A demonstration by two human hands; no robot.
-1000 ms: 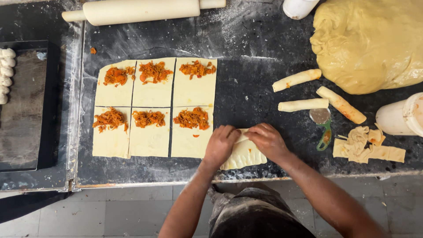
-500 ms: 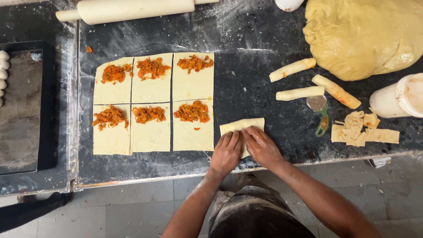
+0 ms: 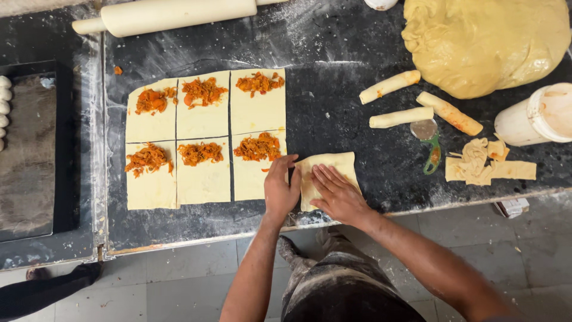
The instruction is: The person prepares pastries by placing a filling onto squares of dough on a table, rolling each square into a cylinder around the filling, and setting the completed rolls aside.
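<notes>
A folded square of pale dough (image 3: 336, 168) lies on the dark floured counter (image 3: 333, 113) near the front edge. My right hand (image 3: 337, 194) presses flat on it, fingers spread. My left hand (image 3: 282, 188) rests on the dough's left edge, fingers curled over it, touching the sheet beside it. To the left lie several cut dough squares (image 3: 205, 140), each topped with orange shredded filling (image 3: 258, 146).
A rolling pin (image 3: 173, 15) lies at the back left. A large dough mass (image 3: 485, 42) fills the back right, with three rolled pastries (image 3: 405, 101), a pastry cutter wheel (image 3: 428, 140), dough scraps (image 3: 485, 164) and a white tub (image 3: 536, 116) nearby. A dark tray (image 3: 30, 149) stands at far left.
The rounded, crimped-looking piece under both hands now lies flatter and squarer. My hands shifted from gripping its top edge to pressing on it, the right palm flat.
</notes>
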